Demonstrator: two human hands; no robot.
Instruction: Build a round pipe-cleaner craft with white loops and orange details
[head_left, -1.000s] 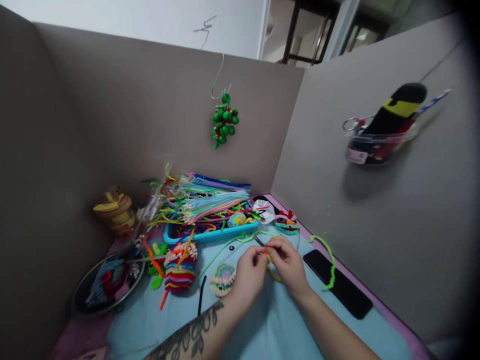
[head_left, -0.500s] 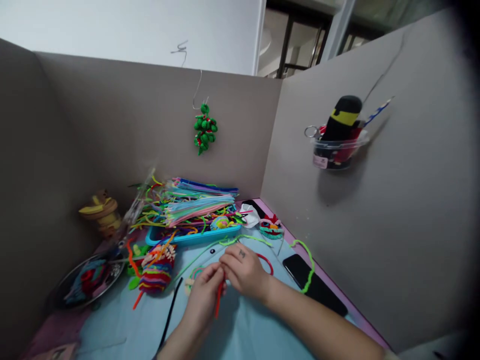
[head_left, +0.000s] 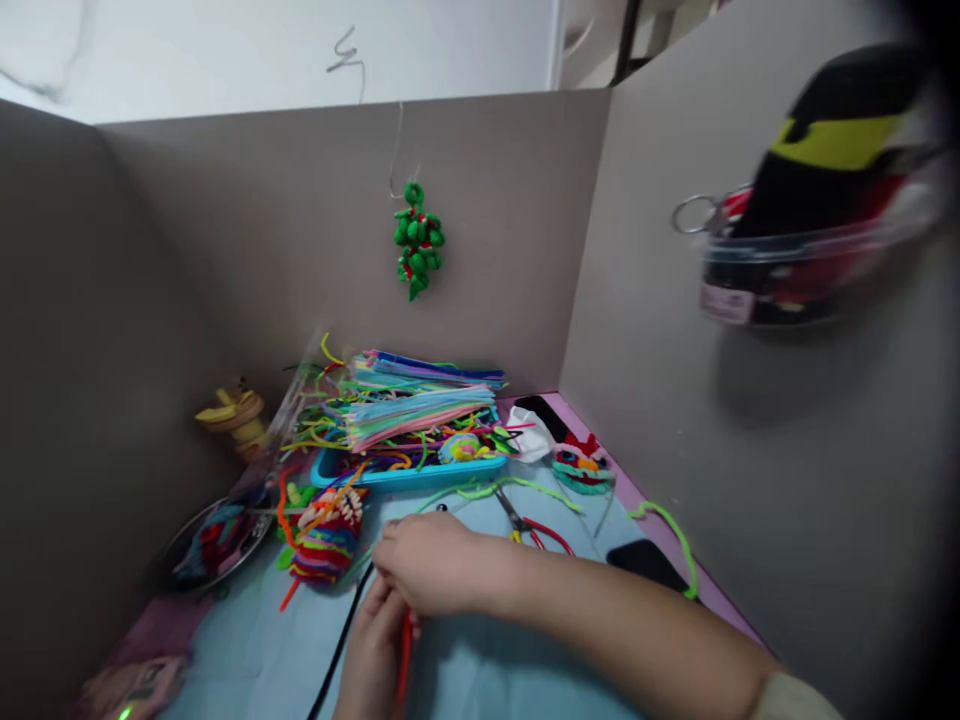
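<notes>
My left hand [head_left: 373,635] is closed at the bottom centre, just above the blue cloth. An orange-red pipe cleaner [head_left: 405,665] comes out of its grip and hangs down along the palm. From the right, my right hand [head_left: 427,562] reaches across, lying over the left fingertips with its fingers pinched together at the pipe cleaner's upper end. That end is hidden by the fingers. A black pipe cleaner [head_left: 341,640] lies on the cloth left of my hands. Beyond the right wrist is a red-handled tool [head_left: 551,532], scissors or pliers.
A blue tray [head_left: 412,478] heaped with pipe cleaners stands at the back. Left are a striped pipe-cleaner piece [head_left: 326,545] and a metal bowl [head_left: 180,575]. Right are a red-and-teal figure [head_left: 581,468], a green pipe cleaner [head_left: 679,545] and a phone [head_left: 649,565]. Partitions surround the table.
My right hand has moved left and turned over the left fingertips. The left hand has come lower and nearer. The view has shifted, and more of the red-handled tool shows.
</notes>
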